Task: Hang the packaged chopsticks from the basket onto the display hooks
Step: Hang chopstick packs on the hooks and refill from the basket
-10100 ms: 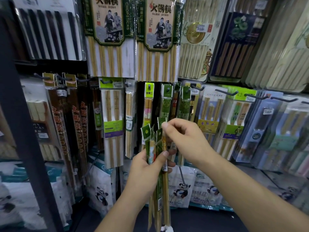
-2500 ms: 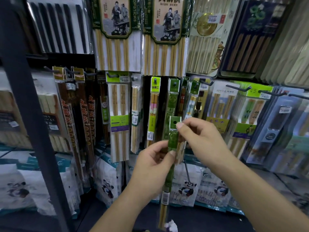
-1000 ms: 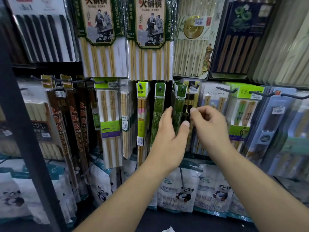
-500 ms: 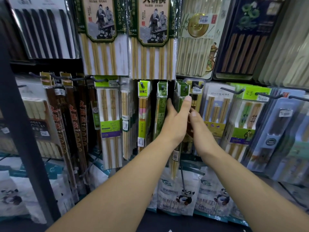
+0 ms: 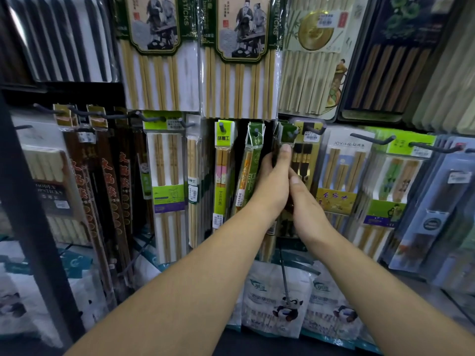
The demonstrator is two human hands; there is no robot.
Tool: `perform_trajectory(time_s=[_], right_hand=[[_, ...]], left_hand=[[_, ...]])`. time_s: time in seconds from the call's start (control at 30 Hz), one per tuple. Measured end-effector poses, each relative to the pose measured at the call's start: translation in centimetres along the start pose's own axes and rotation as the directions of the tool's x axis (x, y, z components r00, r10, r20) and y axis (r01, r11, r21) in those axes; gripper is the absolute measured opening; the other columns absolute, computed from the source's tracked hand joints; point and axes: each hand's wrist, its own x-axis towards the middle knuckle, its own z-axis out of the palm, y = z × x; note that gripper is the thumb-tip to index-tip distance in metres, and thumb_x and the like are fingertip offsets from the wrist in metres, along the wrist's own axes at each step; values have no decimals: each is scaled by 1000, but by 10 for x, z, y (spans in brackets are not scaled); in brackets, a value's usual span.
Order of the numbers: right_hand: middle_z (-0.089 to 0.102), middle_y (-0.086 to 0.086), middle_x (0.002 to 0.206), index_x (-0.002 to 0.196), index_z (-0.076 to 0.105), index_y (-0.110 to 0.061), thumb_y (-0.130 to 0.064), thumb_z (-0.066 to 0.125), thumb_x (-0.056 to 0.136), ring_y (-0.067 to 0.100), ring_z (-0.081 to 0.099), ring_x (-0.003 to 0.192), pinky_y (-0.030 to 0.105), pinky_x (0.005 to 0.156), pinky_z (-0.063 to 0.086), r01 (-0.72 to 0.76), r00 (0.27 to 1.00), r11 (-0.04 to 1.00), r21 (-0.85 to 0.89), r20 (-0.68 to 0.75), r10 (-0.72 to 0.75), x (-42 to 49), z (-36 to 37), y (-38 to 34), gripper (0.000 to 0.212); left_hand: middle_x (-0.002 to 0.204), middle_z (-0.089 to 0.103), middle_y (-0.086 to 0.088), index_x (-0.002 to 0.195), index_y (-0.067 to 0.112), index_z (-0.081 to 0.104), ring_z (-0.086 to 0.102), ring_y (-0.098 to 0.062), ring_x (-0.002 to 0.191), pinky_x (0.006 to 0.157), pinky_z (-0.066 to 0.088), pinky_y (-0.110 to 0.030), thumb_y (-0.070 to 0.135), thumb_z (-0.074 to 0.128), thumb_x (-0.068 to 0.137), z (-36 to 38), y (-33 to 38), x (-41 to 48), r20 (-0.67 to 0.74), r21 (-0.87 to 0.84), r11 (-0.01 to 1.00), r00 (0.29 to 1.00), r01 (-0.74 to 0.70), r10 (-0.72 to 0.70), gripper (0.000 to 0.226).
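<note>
Several narrow green chopstick packs (image 5: 287,131) hang together on a display hook (image 5: 292,135) in the middle row. My left hand (image 5: 273,181) grips this bunch from the left, thumb tip high on the front pack and fingers round its left edge. My right hand (image 5: 307,211) holds the same bunch lower down from the right. Its thumb lies on the front and its fingers are hidden behind. The packs' lower ends (image 5: 268,242) show below my wrists. No basket is in view.
Another green pack (image 5: 253,155) and a yellow-green pack (image 5: 223,163) hang on hooks just left. Wider packs (image 5: 339,170) hang to the right with bare hook tips (image 5: 370,138) sticking out. A black upright post (image 5: 28,201) stands at left. Panda-printed bags (image 5: 280,301) line the bottom.
The last loose green pack went from my hands onto the hook. Both hands have since moved in and closed round the hanging bunch, the left thumb sliding slightly lower on the front pack.
</note>
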Motion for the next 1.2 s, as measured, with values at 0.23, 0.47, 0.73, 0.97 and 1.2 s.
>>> perform_trajectory(time_s=[0.23,0.47,0.73,0.97,1.2], right_hand=[[33,-16,158,158,30,-37,-51,23,109,-9,24,133,2,94,20,-14,1000,1000,22,-20,14,5,-1,2,52],[33,-17,159,156,32,-40,-55,26,107,-9,25,136,16,109,21,-26,999,998,52,-27,28,2,-3,4,52],[46,-11,155,154,40,-36,-51,26,108,4,42,142,41,123,31,-56,998,997,60,3,55,-23,-9,15,51],[53,-8,150,150,47,-34,-52,28,107,7,49,137,38,117,39,-93,996,995,26,-8,93,-50,-18,15,50],[60,-16,138,136,56,-40,-65,34,90,1,54,129,35,114,41,-107,994,994,30,-7,107,-84,-23,18,56]], left_hand=[[156,46,-1,157,26,35,45,-14,131,101,32,-31,63,39,103,1,0,5,-16,46,999,1000,14,-13,66],[160,40,1,159,30,27,36,-5,122,99,28,-28,63,36,104,0,-3,1,15,35,999,1000,12,-13,66],[167,30,-1,163,35,9,32,-20,149,116,28,-36,60,40,104,-3,-20,-17,38,27,998,998,51,-52,70],[171,19,-2,164,34,-2,22,-23,155,115,22,-36,67,44,98,-4,-29,-38,83,71,992,990,108,-114,87],[173,8,3,164,33,-8,12,-20,157,120,17,-36,64,44,101,-7,-30,-79,113,136,979,980,150,-166,86]])
